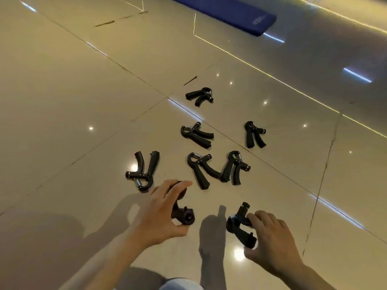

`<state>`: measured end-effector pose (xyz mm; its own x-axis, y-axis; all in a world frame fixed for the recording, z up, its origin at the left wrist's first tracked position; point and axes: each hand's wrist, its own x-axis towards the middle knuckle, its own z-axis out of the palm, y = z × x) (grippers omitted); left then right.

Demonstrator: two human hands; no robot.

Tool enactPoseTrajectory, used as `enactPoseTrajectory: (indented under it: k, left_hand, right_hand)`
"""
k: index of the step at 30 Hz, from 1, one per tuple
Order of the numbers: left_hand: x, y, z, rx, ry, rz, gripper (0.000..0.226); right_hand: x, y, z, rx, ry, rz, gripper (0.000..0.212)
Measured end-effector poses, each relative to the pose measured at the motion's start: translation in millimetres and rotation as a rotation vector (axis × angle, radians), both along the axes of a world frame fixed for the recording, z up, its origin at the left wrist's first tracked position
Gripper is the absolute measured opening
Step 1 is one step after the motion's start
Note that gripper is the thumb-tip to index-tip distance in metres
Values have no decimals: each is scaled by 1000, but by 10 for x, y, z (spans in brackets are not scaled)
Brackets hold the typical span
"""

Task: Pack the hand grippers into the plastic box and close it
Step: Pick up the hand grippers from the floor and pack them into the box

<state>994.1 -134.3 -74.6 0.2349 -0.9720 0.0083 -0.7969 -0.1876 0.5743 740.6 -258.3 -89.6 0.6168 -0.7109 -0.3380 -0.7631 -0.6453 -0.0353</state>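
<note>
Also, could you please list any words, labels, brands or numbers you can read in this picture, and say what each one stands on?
Blue mat: a pale printed mark near its end, too blurred to read.
Hand grippers on the floor, such as the one farthest away: no readable text.
Hand gripper in the left hand: no lettering visible.
Hand gripper in the right hand: none visible either.
Floor tiles: no writing.
</note>
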Motion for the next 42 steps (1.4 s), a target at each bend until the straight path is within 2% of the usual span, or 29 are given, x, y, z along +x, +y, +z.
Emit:
enactPoseTrajectory:
  k: [4, 7, 11, 16, 21, 29, 36, 42]
  left_hand:
    - [-580, -207, 616, -135, 144, -5, 89]
    - [-1068, -214, 1092, -194, 123, -92, 90]
    - [-1815, -113, 1803, -187, 104, -195, 93]
    - [-3090, 48, 2447, -298, 203, -255, 93]
    - [-4586, 221, 2764, -382, 278, -327, 94]
    - [-6895, 682, 2743, -337, 421, -419, 93]
    - [-8606, 1116, 2620, -232, 356, -451, 95]
    - [-9587, 1512, 2571, -167, 321, -516, 93]
  right_hand:
    - [-722, -29, 443, 9, -251, -186, 74]
    - [-1333, 69, 841, 25, -496, -286, 78]
    - [-2194, 348, 1350, -26, -734, -308, 74]
    - [-3448, 794, 1813, -83, -1014, -358, 75]
    - [-4768, 1274, 2062, -140, -1205, -440, 68]
    - [-6954, 1979, 2172, -217, -1317, -647, 64]
    - [-8571, 2536, 2150, -204, -1406, -788, 61]
    - [-9443, 2827, 2194, -225, -1458, -873, 57]
